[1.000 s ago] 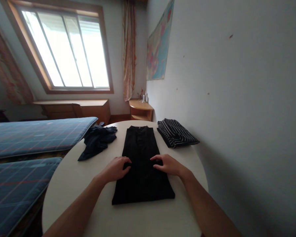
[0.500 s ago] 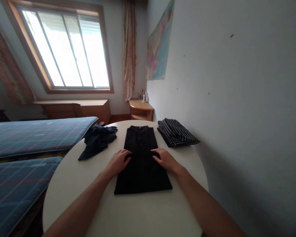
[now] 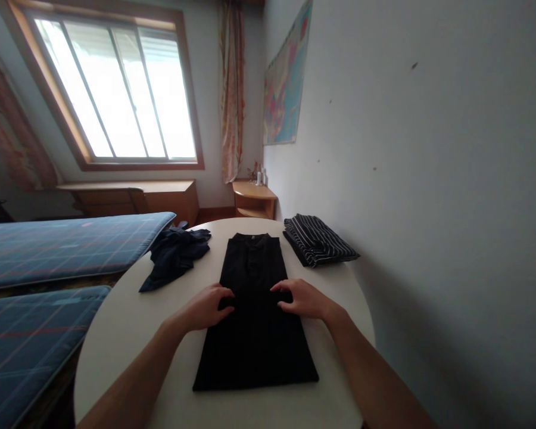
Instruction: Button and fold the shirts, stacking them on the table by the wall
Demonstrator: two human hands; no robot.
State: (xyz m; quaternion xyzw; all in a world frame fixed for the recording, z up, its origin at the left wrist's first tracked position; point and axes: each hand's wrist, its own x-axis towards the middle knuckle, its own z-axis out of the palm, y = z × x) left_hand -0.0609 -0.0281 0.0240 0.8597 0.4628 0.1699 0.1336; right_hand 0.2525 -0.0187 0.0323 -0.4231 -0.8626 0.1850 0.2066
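A black shirt (image 3: 255, 351) lies flat on the round white table (image 3: 116, 357), folded into a long panel. Its collar is at the far end and its hem toward me. My left hand (image 3: 209, 305) rests on the shirt's left edge, thumb and fingers apart. Across from it, my right hand (image 3: 302, 298) touches the right edge in the same way, thumb spread from the fingers. Neither hand visibly grips the cloth.
A dark, crumpled garment (image 3: 174, 253) lies at the table's left rim. Folded black-and-white striped clothing (image 3: 319, 238) sits at the back right near the wall (image 3: 429, 179). Plaid mattresses (image 3: 71, 247) stand on the left, one overlapping the table's edge.
The black shirt has slid toward me, its hem now nearer the table's front. Both hands have come closer along with it, still at its side edges.
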